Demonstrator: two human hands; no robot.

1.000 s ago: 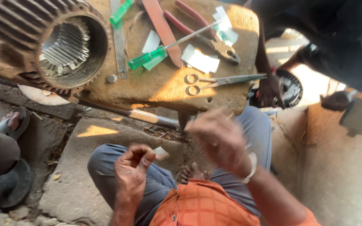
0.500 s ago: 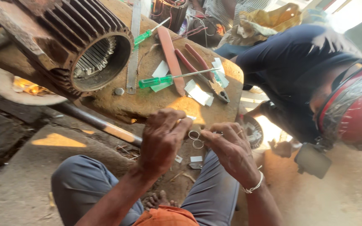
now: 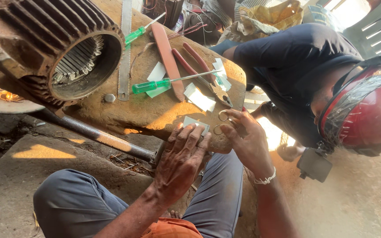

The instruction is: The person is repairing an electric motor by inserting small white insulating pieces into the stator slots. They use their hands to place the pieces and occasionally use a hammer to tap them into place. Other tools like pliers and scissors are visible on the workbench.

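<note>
1. A worn wooden block (image 3: 155,112) serves as the table on a dusty workshop floor, with a ribbed motor housing (image 3: 62,48) at its far left end.
2. The left hand (image 3: 181,156) lies flat, fingers spread and released, pressing a small pale paper slip (image 3: 196,124) onto the block's near edge.
3. The right hand (image 3: 245,139) grasps the ring handles of a pair of scissors (image 3: 221,121) just beside the slip.
4. On the block lie a green-handled screwdriver (image 3: 155,84), red-handled pliers (image 3: 199,66), a metal ruler (image 3: 124,53) and more paper pieces (image 3: 201,100).
5. A co-worker in a red helmet (image 3: 367,110) bends in at the right.
6. Half a second ago both hands were raised together over the edge; now the left has dropped flat onto the slip.
</note>
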